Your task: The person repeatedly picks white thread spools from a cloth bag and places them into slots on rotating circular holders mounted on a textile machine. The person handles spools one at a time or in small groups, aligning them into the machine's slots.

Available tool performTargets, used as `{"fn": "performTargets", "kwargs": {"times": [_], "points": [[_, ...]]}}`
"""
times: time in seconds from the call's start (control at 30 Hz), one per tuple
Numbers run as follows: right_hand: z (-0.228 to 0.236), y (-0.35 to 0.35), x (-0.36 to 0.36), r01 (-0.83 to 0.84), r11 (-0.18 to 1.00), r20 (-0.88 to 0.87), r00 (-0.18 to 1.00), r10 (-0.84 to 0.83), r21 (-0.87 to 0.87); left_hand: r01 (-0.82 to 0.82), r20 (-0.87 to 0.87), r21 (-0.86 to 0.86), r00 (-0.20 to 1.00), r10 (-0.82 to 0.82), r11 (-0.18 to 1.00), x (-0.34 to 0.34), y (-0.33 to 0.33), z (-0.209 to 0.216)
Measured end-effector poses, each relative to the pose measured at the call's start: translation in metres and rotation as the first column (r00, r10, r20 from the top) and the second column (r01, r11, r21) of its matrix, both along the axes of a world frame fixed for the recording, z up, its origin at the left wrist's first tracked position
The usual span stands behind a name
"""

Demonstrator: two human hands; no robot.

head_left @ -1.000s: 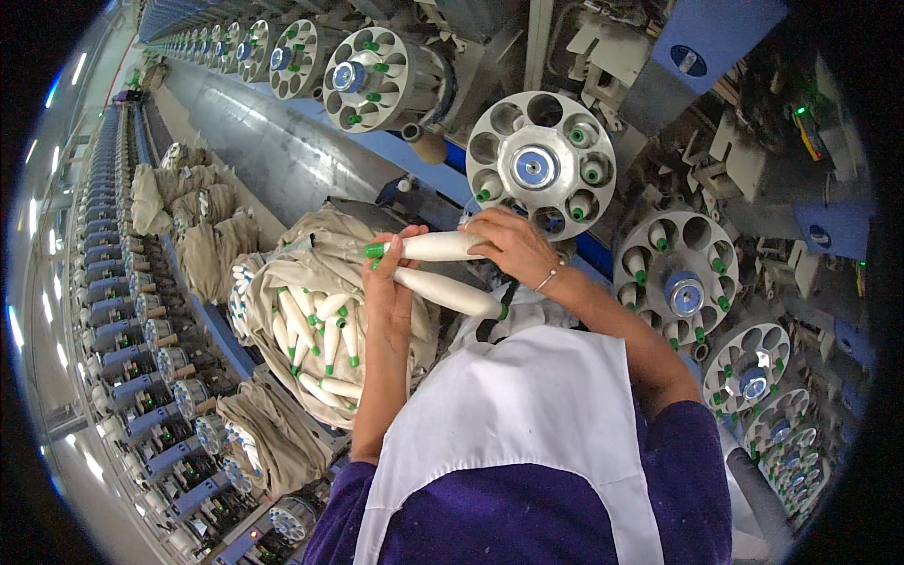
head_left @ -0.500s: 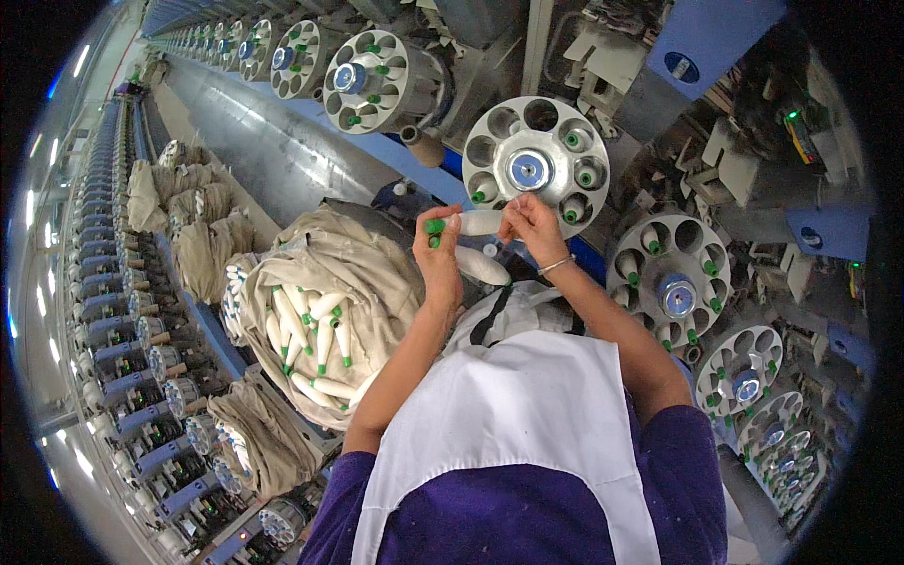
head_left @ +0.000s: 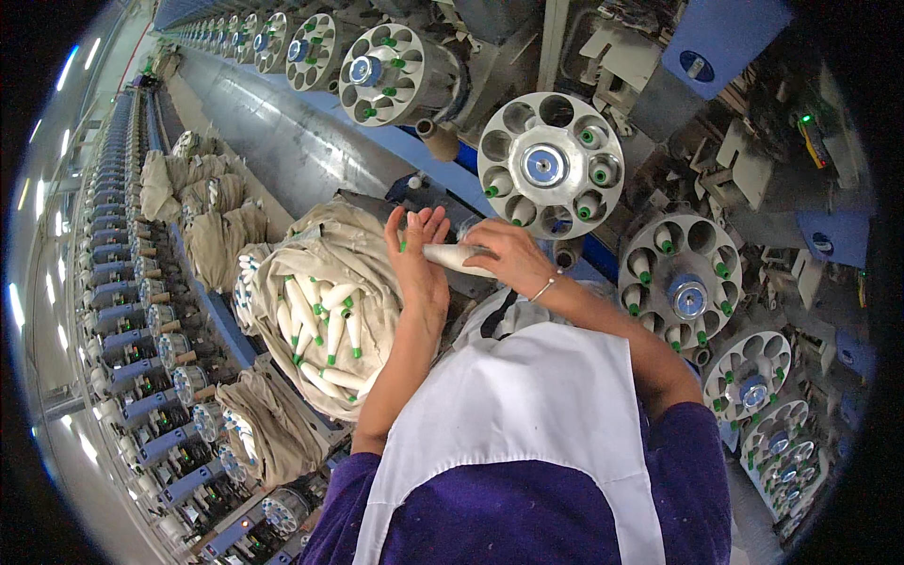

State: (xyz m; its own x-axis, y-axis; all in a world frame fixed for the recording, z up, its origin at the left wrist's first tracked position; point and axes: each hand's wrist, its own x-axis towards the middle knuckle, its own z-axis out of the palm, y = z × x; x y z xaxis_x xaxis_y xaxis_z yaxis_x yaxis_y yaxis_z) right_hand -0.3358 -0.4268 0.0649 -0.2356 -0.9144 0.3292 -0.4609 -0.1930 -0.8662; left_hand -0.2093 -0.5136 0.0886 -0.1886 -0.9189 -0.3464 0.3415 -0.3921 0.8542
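Basically, both hands meet mid-chest, in front of the wearer. R hand [head_left: 513, 252] has its fingers curled over one end of a white bobbin [head_left: 459, 257], pinching it btwn thumb & fingers; a thin bracelet [head_left: 546, 286] sits at that wrist. L hand [head_left: 419, 259] is at the opp. end, fingers pointing up & fanned apart, w/ a bit of the bobbin's green tip showing btwn them; can't tell how firmly it grips. Bobbin lies approx. level, slightly blurred, just below a round metal magazine [head_left: 573, 160] & not in any of its pockets. Some pockets there hold green-tipped bobbins, others show dark; blue hub in the ctr. Second magazine [head_left: 686, 266] lower R, similar, partly loaded.

To L, next to the L forearm: big beige cloth sack [head_left: 372, 247], mouth wide, w/ a loose pile of white/green bobbins [head_left: 354, 331] inside. More cloth bundles [head_left: 226, 240] farther L, along w/ a long row of machine units [head_left: 155, 419]. Brown tube [head_left: 438, 139] sits up-L of the nearest magazine. Wearer has a white apron [head_left: 513, 395] over a purple top [head_left: 527, 513].
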Motion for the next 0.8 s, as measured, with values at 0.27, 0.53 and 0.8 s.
{"fn": "performTargets", "kwargs": {"times": [0.27,0.53,0.8], "points": [[-0.001,-0.011,0.005,0.045,0.999,0.076,0.996,-0.042,-0.027,-0.049,-0.035,0.182,0.998,0.056,0.982,0.01,0.002,-0.001],[-0.027,0.03,-0.051,-0.064,0.939,0.758,0.61,-0.231,0.338,-0.18,-0.195,0.129,0.96,0.203,0.975,0.049,-0.034,-0.005],[-0.024,0.023,-0.068,0.06,0.976,0.632,0.753,-0.182,0.208,-0.152,-0.296,0.28,0.926,0.235,0.948,0.048,-0.031,-0.013]]}}
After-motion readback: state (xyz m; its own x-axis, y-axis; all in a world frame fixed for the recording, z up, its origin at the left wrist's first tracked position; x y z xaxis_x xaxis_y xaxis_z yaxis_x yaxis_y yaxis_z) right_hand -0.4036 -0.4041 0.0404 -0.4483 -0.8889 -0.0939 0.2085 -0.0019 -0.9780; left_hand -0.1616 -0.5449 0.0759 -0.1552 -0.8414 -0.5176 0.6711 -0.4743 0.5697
